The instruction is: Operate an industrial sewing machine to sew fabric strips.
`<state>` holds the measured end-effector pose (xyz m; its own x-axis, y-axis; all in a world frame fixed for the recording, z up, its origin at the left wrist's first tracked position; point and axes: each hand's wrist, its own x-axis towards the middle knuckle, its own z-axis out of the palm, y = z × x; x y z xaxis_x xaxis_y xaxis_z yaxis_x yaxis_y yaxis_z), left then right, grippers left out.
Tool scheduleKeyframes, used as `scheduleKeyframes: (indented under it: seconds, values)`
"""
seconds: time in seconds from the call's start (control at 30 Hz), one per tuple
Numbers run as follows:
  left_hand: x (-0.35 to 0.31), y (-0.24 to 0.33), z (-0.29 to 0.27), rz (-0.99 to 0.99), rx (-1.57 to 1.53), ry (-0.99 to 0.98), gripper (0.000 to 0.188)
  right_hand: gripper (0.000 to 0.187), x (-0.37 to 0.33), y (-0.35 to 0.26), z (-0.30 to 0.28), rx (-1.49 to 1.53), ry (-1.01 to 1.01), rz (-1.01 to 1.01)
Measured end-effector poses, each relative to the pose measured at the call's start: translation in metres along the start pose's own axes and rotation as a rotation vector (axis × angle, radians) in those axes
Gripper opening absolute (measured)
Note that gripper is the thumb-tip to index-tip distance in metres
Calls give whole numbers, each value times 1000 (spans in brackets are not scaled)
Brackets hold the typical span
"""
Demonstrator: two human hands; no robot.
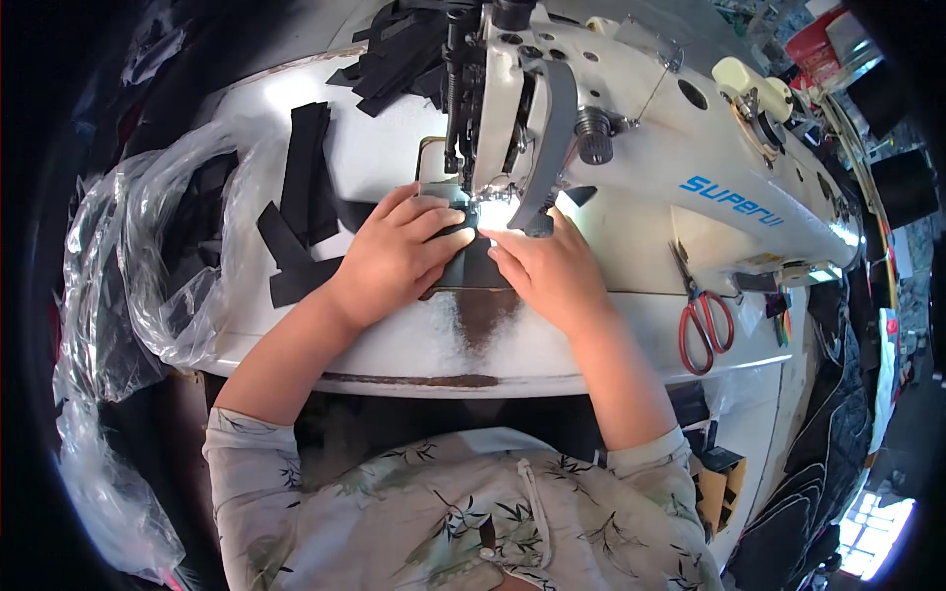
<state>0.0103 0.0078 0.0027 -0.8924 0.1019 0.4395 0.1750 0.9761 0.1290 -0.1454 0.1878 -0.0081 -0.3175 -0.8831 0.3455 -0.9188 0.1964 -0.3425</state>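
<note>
A white sewing machine (pixel 631 128) stands on the table, its lamp lighting the needle area brightly. Just left of the needle, my left hand (pixel 399 246) has its fingers bent together over a black fabric strip (pixel 451 225), pressing it beside the presser foot. My right hand (pixel 552 261) is on the other side of the foot, thumb and forefinger drawn close together at the edge of the same fabric. Glare and the machine's grey guard (pixel 555 128) hide part of those fingertips. Only a little of the strip shows between the hands.
Several black strips (pixel 304 177) lie left of my left hand, with a bigger pile (pixel 404 59) behind. A clear plastic bag (pixel 148 246) holding dark pieces spreads along the left edge. Red-handled scissors (pixel 705 320) rest at the right, near the table's front edge (pixel 463 379).
</note>
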Motion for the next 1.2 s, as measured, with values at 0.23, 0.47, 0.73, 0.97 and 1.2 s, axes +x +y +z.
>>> scheduleKeyframes:
  seconds: [0.23,0.47,0.73,0.97,1.2]
  values:
    - [-1,9,0,-52,95,-38,42,25,0,-2,-2,5,-9,-1]
    - [0,7,2,-32,64,11,40,27,0,-5,-3,34,-31,54]
    - [4,4,0,-73,25,11,37,28,-1,-2,1,58,15,23]
    - [-2,-14,6,-78,-90,53,32,27,2,-6,-3,-21,-78,38]
    - [2,-18,7,-108,-137,67,32,28,-1,-3,1,-103,-16,-31]
